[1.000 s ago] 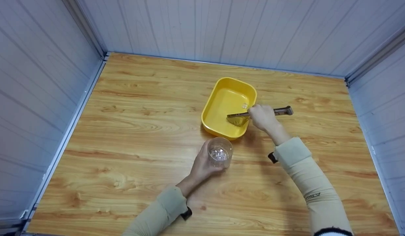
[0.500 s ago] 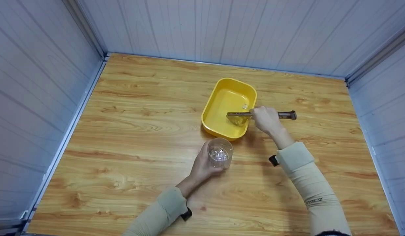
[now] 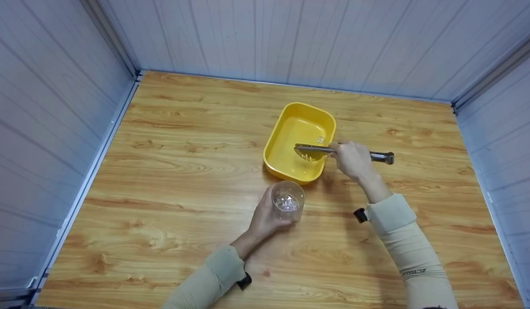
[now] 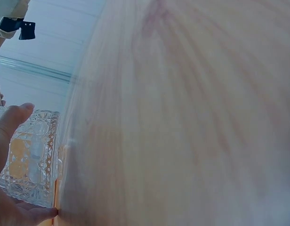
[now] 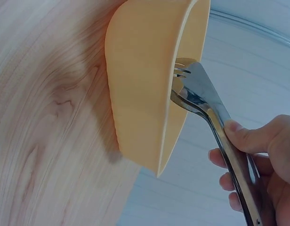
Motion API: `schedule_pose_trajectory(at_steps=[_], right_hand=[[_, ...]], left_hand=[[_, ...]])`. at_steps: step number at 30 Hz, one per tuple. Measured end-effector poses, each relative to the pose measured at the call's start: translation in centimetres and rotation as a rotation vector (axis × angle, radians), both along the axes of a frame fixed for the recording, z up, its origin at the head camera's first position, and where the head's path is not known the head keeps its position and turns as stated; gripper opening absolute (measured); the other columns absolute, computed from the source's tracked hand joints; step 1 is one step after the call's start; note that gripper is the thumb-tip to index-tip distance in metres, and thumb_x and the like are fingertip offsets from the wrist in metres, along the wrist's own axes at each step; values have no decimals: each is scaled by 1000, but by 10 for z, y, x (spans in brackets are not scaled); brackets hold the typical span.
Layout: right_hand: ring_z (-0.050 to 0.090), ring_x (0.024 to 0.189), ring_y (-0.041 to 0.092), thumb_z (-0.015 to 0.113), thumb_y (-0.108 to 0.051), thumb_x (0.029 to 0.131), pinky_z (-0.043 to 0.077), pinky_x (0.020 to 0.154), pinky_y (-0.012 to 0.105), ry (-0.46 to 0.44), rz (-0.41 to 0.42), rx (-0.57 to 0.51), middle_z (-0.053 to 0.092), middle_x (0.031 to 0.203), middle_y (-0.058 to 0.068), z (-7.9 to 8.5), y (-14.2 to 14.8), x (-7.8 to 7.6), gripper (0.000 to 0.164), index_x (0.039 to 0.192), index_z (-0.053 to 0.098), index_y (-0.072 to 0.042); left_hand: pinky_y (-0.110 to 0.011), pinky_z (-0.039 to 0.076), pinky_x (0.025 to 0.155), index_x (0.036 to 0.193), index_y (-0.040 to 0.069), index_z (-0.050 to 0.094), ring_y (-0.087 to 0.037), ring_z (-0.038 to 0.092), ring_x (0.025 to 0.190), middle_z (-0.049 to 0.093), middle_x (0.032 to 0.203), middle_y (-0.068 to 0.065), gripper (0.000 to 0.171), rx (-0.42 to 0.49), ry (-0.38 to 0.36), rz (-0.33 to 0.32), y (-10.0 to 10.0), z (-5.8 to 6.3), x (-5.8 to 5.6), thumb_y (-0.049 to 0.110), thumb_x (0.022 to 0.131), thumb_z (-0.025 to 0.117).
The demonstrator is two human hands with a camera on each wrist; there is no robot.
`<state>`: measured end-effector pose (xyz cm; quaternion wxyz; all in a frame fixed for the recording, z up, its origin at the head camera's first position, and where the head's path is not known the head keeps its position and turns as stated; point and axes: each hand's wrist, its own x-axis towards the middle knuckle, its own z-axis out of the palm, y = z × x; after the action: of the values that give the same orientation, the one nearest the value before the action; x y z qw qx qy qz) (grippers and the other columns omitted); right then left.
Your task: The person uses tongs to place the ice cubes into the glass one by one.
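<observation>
My left hand (image 3: pixel 263 216) grips a clear glass (image 3: pixel 288 201) around its side; several clear pieces seem to lie at its bottom. In the left wrist view the glass (image 4: pixel 39 157) shows a raised pattern, with thumb and fingers on either side. Just beyond it stands a yellow tub (image 3: pixel 284 165). My right hand (image 3: pixel 354 159) holds metal tongs (image 3: pixel 381 157) midway along the handle. Their slotted heads (image 5: pixel 192 80) reach over the tub's rim and into it, slightly apart. Whether they touch anything inside is hidden. A small clear cube (image 3: pixel 320 140) lies near the tub's right wall.
Everything rests on a wood-patterned tabletop (image 3: pixel 170 184). Pale panels form a back wall (image 3: pixel 265 38), a left wall (image 3: pixel 46 128) and a right wall (image 3: pixel 501 150) around it.
My right hand has shifted slightly right with the tongs. Their handle end has swung right and a little nearer, and the heads have turned inside the tub. The left hand and glass stay put.
</observation>
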<state>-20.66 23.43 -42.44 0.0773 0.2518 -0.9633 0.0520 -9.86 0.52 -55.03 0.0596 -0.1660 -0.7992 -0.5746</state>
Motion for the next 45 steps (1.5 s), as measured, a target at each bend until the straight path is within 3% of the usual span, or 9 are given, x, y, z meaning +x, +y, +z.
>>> schedule_pose_trajectory(at_steps=[5, 12, 25, 35, 45], right_hand=[[55, 60, 25, 66, -11, 77, 42, 47, 36, 54, -12, -54, 57, 68, 9, 2, 0, 11, 7, 79, 63, -5], [56, 63, 26, 66, -10, 77, 45, 50, 37, 103, -22, -133, 61, 74, 10, 10, -2, 27, 16, 92, 68, -5], [56, 61, 24, 67, -9, 77, 45, 49, 34, 182, 57, -275, 61, 75, 10, 20, -4, 59, 15, 90, 68, -2], [57, 61, 20, 70, -8, 73, 45, 48, 31, 233, 132, -313, 61, 74, 7, 13, -6, 83, 18, 90, 68, -2], [57, 63, 20, 71, -7, 71, 47, 51, 32, 249, 174, -323, 60, 75, 7, 7, -10, 94, 20, 90, 68, -1]], left_hand=[[-36, 33, 97, 131, 8, 29, -20, 41, 115, 44, 125, -7, 98, -14, -26, 8, 1, 1, 1, 21, 51, 84], [-39, 33, 97, 132, 8, 29, -22, 42, 115, 44, 125, -8, 100, -13, -33, 12, 0, 1, 0, 23, 50, 84], [-38, 33, 97, 132, 6, 29, -21, 42, 114, 44, 125, -8, 100, 3, -27, 14, 0, 1, 0, 22, 49, 85], [-35, 32, 97, 132, 8, 28, -18, 41, 115, 44, 125, -5, 100, -2, -31, 3, 1, 2, 0, 24, 51, 84], [-36, 32, 98, 133, 7, 26, -20, 41, 115, 43, 126, -8, 101, -28, -33, 12, 1, 1, 0, 28, 52, 83]])
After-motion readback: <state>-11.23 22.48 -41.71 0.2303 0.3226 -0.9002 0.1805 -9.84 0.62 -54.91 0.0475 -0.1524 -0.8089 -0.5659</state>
